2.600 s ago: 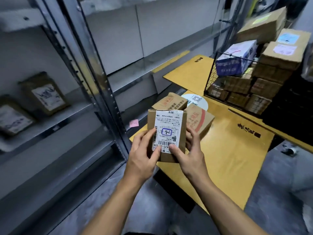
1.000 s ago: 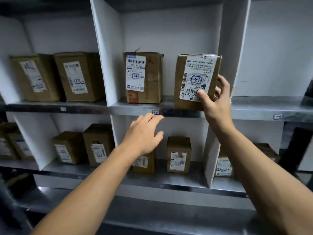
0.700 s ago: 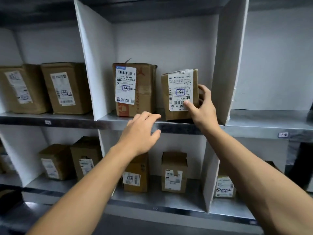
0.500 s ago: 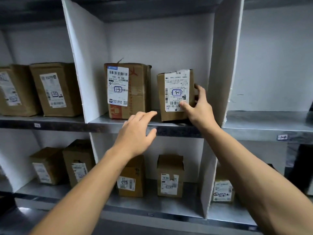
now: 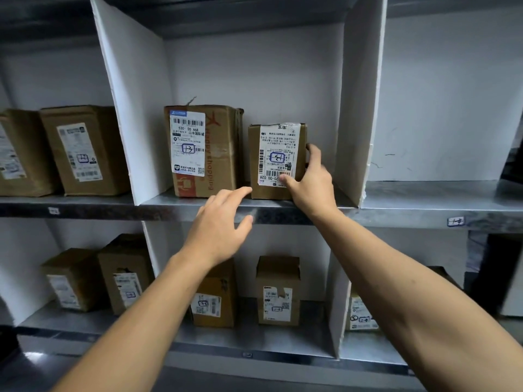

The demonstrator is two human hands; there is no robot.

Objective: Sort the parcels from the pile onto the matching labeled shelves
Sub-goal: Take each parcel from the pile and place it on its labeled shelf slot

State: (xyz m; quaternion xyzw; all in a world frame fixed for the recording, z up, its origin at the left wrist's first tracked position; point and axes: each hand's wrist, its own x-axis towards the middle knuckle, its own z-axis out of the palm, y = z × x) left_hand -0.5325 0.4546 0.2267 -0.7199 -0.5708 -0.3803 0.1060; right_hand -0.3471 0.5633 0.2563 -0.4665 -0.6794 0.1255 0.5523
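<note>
Brown cardboard parcel (image 5: 276,161), white-labelled, stands on the shelf (image 5: 396,205), right hand (image 5: 312,188) gripping it.

- small parcel (image 5: 277,162): the white shipping label is stuck on upside down. There's a hand-drawn blue boxed "13" in the middle and what looks like "20-00 02B" by the barcode. The fine print is too tiny to read.
- bigger box (image 5: 223,154) just left of it: the label says "530- D5 A68" and "山水国际城", plus another blue boxed "13". Red "Happy shopping" runs down the cardboard.
- shelf edge tag (image 5: 455,221) off to the right: blue boxed "14".
- boxes in the left compartment (image 5: 82,151): labels are too blurry to read.
</note>
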